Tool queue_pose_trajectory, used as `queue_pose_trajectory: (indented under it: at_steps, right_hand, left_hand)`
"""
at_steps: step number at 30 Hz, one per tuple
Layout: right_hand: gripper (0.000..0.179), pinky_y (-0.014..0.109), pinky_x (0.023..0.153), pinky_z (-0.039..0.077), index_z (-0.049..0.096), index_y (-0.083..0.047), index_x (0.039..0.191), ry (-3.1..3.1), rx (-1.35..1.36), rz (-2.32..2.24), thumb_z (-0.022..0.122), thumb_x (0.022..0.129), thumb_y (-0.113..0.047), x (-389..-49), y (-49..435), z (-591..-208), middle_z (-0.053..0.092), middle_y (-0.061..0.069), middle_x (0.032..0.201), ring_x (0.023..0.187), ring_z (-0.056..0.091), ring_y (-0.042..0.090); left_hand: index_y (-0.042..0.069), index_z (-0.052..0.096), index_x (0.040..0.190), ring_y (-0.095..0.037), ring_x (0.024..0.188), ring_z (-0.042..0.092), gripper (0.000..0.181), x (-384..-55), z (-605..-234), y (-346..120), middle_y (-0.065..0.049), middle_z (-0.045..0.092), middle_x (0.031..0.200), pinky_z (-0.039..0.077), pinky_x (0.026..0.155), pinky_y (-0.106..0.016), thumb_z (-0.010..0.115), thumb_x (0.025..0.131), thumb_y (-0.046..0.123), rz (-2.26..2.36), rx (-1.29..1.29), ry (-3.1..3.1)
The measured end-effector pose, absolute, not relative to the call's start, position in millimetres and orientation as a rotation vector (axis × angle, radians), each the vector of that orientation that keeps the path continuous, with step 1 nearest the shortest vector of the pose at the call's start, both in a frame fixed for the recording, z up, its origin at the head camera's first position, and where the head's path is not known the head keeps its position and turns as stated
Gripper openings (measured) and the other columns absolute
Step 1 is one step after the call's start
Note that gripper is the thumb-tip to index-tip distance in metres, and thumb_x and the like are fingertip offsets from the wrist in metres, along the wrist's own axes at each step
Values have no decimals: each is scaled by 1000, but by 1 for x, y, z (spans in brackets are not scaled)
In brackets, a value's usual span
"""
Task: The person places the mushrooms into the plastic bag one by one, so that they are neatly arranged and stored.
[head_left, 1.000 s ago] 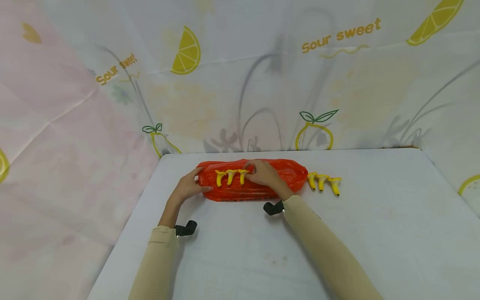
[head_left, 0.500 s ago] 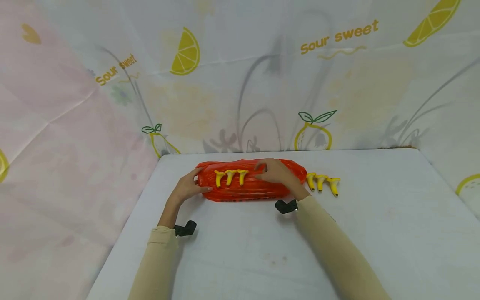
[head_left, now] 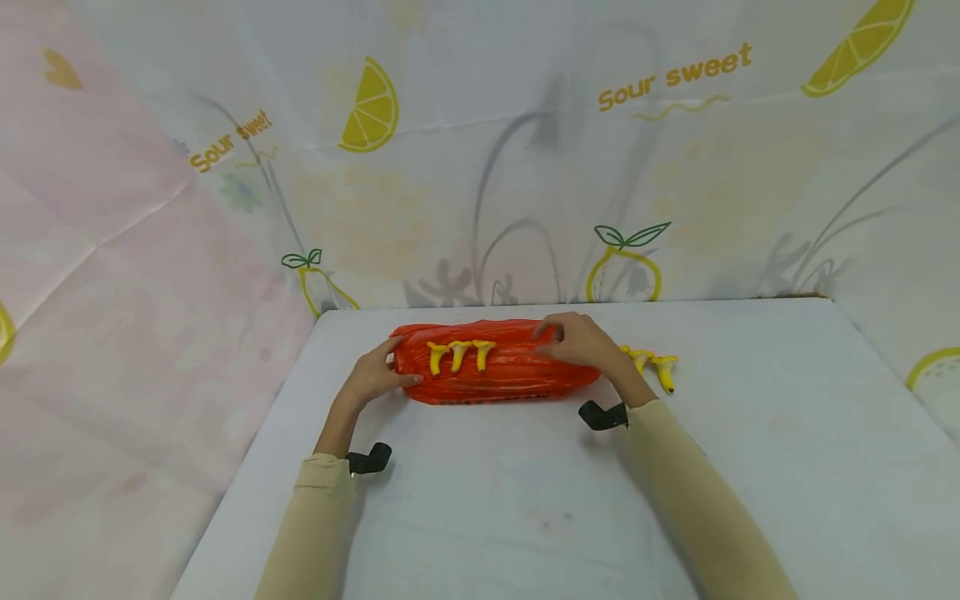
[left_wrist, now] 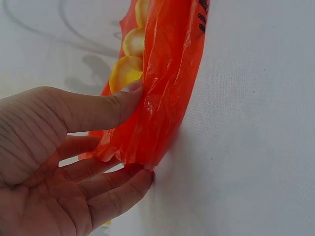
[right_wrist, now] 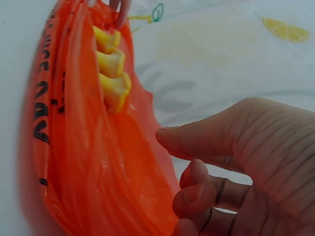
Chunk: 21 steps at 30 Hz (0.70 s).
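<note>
A red plastic bag (head_left: pixel 517 379) lies crumpled lengthwise near the table's back edge. My left hand (head_left: pixel 371 375) holds its left end. In the left wrist view the thumb lies on top of the bag (left_wrist: pixel 170 73) and the fingers curl under its end. Three small yellow trumpet-shaped mushrooms (head_left: pixel 482 357) stand in a row on the bag. My right hand (head_left: pixel 583 340) hovers over the bag's right end with loosely bent fingers and holds nothing. More such yellow mushrooms (head_left: pixel 665 372) lie on the table just right of the bag, partly hidden by the right hand.
A white-covered table (head_left: pixel 480 500) bears everything. Behind it hangs a patterned cloth (head_left: pixel 450 200) with lemon prints, and a pink cloth (head_left: pixel 135 350) hangs at the left. Each wrist wears a small black camera mount (head_left: pixel 602 415).
My right hand has let go of the rightmost mushroom on the bag and drawn away to the right, now partly covering the mushrooms on the table. The left hand stays at the bag's end.
</note>
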State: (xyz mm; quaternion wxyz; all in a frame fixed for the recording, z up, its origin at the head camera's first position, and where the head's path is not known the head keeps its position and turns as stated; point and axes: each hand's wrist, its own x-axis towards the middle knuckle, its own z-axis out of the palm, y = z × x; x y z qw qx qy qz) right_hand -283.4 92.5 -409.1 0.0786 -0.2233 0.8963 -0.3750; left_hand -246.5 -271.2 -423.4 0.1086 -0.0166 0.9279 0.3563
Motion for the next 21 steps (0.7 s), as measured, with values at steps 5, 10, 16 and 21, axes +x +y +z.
queue_pose_trajectory:
  at_steps: [5,10,16,21]
  right_hand:
    - [27,30,58,40,71,-6,107,2676,-677,-1133,76,86,-23,-280,105,-401,53,3,69,64,48,19]
    - [26,30,59,39,72,-8,107,2681,-677,-1153,76,86,-23,-277,119,-396,53,4,71,67,48,20]
    - [25,31,58,40,72,-7,105,2703,-654,-1171,74,87,-23,-269,136,-390,53,5,73,69,49,22]
    - [25,31,57,42,72,-7,106,2703,-566,-1181,74,88,-24,-265,147,-387,56,7,79,72,51,24]
  left_hand:
    - [6,29,154,-45,133,38,88,-247,-424,-271,-25,36,152,46,99,-56,78,85,28,1057,-44,2726]
    - [6,29,154,-45,133,38,88,-245,-423,-271,-25,36,151,46,99,-56,78,85,28,1050,-45,2730]
    - [7,30,154,-45,133,39,86,-245,-422,-271,-24,37,151,45,99,-56,78,85,26,1048,-33,2733]
    - [6,30,154,-46,133,39,86,-245,-423,-271,-25,37,151,45,99,-56,77,85,27,1046,-26,2734]
